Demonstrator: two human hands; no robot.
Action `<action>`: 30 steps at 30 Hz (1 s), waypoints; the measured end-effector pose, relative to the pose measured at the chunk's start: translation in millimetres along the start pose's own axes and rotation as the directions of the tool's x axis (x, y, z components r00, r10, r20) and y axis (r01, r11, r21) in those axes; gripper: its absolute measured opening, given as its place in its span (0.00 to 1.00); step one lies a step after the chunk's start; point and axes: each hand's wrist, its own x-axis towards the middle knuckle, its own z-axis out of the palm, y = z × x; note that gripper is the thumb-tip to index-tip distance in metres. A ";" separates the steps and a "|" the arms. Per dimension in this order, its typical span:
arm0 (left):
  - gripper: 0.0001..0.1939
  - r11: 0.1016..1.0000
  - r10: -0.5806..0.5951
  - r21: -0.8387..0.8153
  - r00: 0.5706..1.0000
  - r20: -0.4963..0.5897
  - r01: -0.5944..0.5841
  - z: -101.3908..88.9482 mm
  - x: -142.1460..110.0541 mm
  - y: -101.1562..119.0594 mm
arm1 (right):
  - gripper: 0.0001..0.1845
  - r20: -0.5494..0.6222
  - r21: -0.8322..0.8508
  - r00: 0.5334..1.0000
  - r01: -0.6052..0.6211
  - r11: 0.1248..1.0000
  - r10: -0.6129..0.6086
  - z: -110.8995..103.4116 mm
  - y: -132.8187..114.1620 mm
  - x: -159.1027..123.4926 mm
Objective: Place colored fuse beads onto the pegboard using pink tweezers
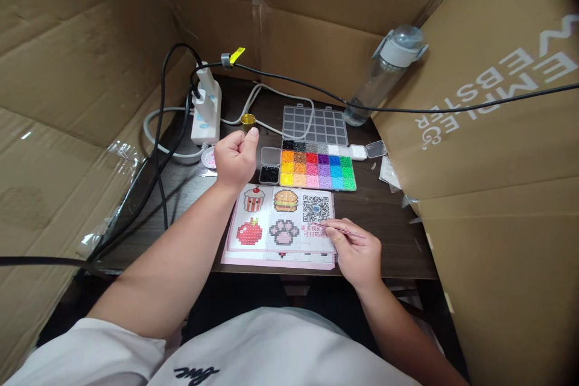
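Head-worn view, forward-down over desk

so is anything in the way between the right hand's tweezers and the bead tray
Nothing visible stands in the way. The right hand holds the tweezers over the printed sheet, which lies flat in front of the bead tray. The left hand is off to the left, outside that path.

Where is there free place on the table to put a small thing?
Between the right hand and the right cardboard wall, the table is mostly bare. A smaller patch separates the bead tray and white packet. Crowded: around the left hand, power strip and cables.
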 end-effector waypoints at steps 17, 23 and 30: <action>0.27 1.000 -0.016 0.011 1.000 -0.002 0.016 -0.4 0.2 1.7 | 0.07 0.001 -0.024 1.000 0.014 1.000 -0.014 1.2 -2.1 1.7; 0.26 0.996 -0.079 0.047 0.997 0.003 0.079 -5.8 1.4 5.9 | 0.06 -0.052 -0.058 0.998 -0.030 0.998 0.027 -2.0 -0.8 5.7; 0.26 0.994 -0.106 0.042 0.994 0.019 0.105 -10.4 1.5 5.5 | 0.09 -0.276 0.012 0.960 0.039 0.999 -0.034 -20.3 -6.5 99.8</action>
